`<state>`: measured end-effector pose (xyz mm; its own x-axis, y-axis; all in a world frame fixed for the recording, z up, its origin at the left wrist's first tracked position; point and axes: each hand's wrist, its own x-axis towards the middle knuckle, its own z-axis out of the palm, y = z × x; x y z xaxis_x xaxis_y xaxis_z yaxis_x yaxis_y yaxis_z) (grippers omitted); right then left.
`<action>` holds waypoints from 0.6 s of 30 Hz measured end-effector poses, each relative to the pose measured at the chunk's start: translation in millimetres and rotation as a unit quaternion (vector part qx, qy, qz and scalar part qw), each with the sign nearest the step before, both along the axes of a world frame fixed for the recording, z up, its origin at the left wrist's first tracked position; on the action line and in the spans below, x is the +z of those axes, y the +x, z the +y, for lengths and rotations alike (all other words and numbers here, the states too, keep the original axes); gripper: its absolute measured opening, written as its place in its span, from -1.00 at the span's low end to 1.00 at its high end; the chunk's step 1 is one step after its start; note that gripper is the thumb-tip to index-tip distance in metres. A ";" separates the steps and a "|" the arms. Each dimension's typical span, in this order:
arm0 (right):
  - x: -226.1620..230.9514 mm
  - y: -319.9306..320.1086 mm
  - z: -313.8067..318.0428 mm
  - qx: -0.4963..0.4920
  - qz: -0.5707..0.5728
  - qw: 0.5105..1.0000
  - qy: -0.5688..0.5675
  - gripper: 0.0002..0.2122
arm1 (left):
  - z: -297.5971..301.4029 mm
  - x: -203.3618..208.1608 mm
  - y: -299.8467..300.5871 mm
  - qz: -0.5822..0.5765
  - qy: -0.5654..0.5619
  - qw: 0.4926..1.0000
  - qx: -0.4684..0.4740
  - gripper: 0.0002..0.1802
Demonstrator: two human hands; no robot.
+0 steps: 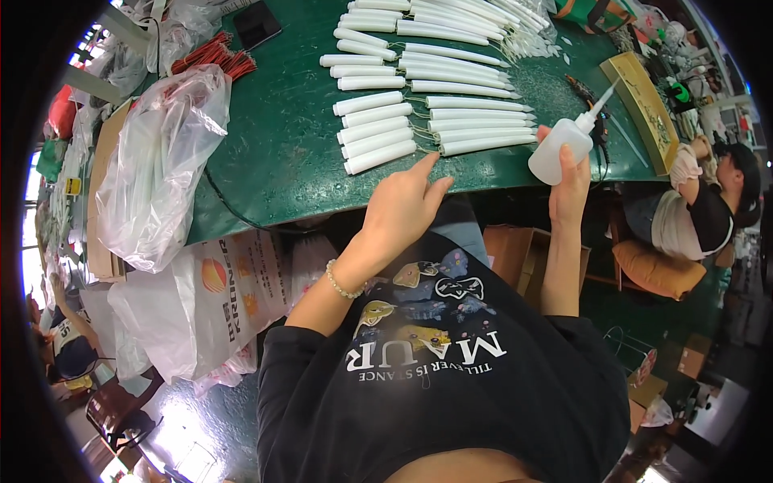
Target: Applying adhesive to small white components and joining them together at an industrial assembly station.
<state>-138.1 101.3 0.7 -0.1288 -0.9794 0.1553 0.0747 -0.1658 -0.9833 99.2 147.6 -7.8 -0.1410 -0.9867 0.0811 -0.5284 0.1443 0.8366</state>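
In my right hand (pixel 570 181) is a translucent white squeeze bottle (pixel 555 154), tilted so its long thin nozzle points up and right. My left hand (pixel 400 203) holds nothing; its index finger reaches to the wire end of the nearest white tapered candle-shaped tube (pixel 487 144), and its thumb stands apart. Whether the fingertip touches the wires, I cannot tell. Left of these tapered tubes lies a column of shorter white cylinders (pixel 380 157). Thin pale wires (pixel 420 131) run across the gap between the two columns. Several more pairs are laid out toward the far side.
A clear plastic bag (pixel 165 161) and red wires (pixel 213 56) lie on the green table (pixel 282 137) at left, near a dark flat device (pixel 258 24). At right are a yellow tray (pixel 640 113) and a dark tool (pixel 581 88). Another person (pixel 708 193) sits at right.
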 end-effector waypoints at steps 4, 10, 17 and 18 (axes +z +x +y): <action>-12.0 -9.2 -1.8 -0.016 0.045 0.999 -0.005 -0.54 | 1.2 3.6 -3.1 0.035 0.009 0.999 0.003 -0.57; -16.7 -13.6 -6.8 -0.003 0.065 0.998 0.009 -0.57 | 1.3 2.9 -3.7 0.052 0.029 0.998 0.013 -0.55; -21.6 -10.2 -7.0 -0.025 0.108 0.994 -0.013 -0.63 | -3.8 1.6 -4.3 0.029 0.042 0.999 -0.019 -0.47; -21.9 -10.7 -7.5 -0.025 0.108 0.994 -0.013 -0.63 | -4.2 2.0 -4.5 0.041 0.062 0.997 -0.025 -0.46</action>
